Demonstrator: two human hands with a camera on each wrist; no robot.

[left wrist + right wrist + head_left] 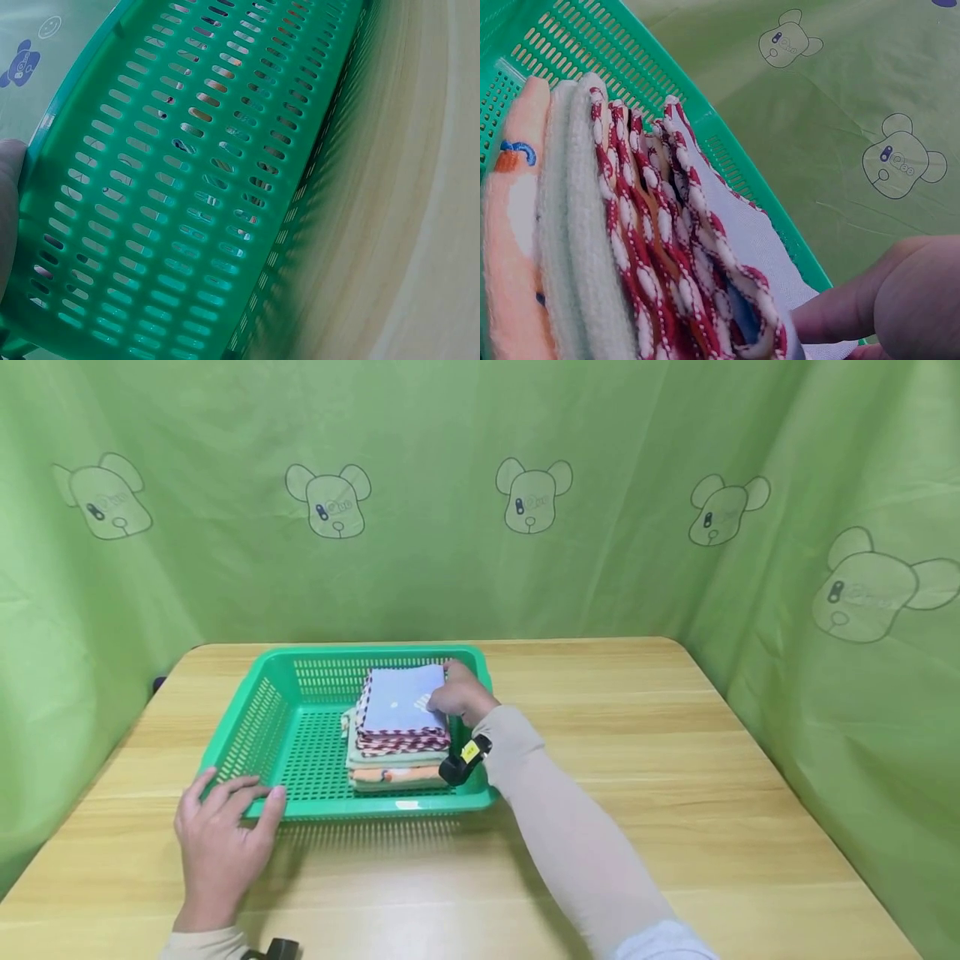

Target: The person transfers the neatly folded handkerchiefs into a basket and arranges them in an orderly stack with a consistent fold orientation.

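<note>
A green plastic basket [360, 814] stands on the table with a stack of folded cloths in its right half. On top lies a pale blue cloth [401, 697] with a red-and-white braided edge. My right hand [463, 693] pinches its right side, thumb on the upper face and the other fingers partly hidden beyond the edge. Below are more cloths with braided edges [649, 225], then a pale green cloth [589, 225] and an orange cloth [514, 247]. My left hand [225, 835] rests with spread fingers on the basket's front left corner.
The wooden table [615, 735] extends to the right of the basket and in front of it. Green curtains [435, 585] printed with bear heads hang behind the table and along both sides. The left part of the basket shows its bare slotted floor [315, 752].
</note>
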